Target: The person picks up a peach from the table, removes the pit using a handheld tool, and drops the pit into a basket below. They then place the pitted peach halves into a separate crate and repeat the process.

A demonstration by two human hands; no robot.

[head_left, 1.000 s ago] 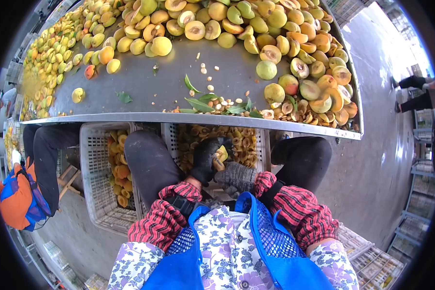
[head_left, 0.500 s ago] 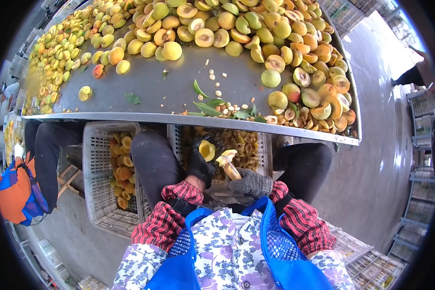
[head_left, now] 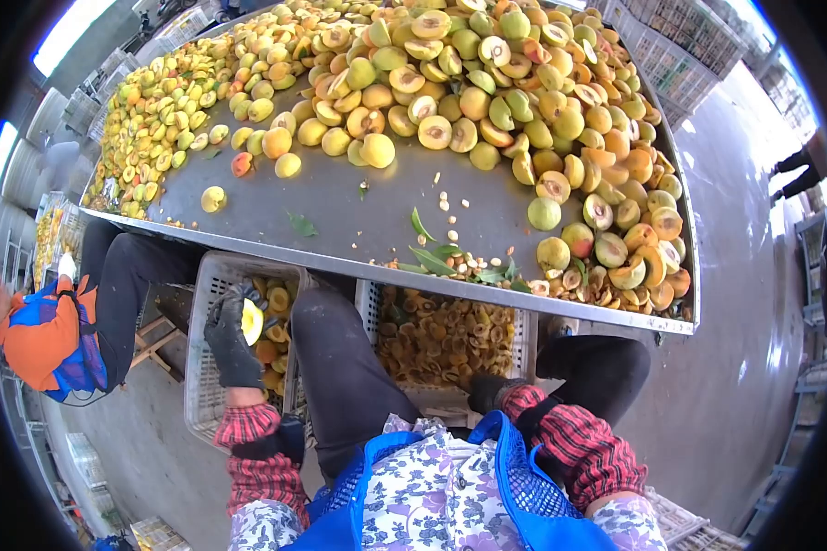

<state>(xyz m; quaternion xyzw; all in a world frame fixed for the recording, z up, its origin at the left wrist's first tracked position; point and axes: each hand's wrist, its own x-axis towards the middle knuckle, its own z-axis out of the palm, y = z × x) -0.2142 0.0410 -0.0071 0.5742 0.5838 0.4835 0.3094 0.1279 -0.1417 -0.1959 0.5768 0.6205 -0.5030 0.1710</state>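
My left hand (head_left: 232, 342), in a dark glove, is over the left crate (head_left: 193, 367) with its fingers around a yellow apricot half (head_left: 252, 321). More apricot halves (head_left: 274, 354) lie in that crate below it. My right hand (head_left: 489, 391), gloved too, is low at the near edge of the middle crate (head_left: 524, 354). Its fingers are in shadow, and whatever they may hold cannot be made out. Brownish fruit pieces (head_left: 441, 340) fill the middle crate.
A metal table (head_left: 331, 216) with a raised rim carries heaped apricots (head_left: 413, 83), whole and halved. Leaves (head_left: 432, 261) and small pits lie near its front edge. A person in an orange and blue top (head_left: 46, 340) sits at left. Stacked crates (head_left: 680, 46) stand behind.
My left hand has moved left from the middle crate to the left crate with an apricot half. My right hand has dropped lower; the wooden-handled tool and fruit piece it held no longer show.
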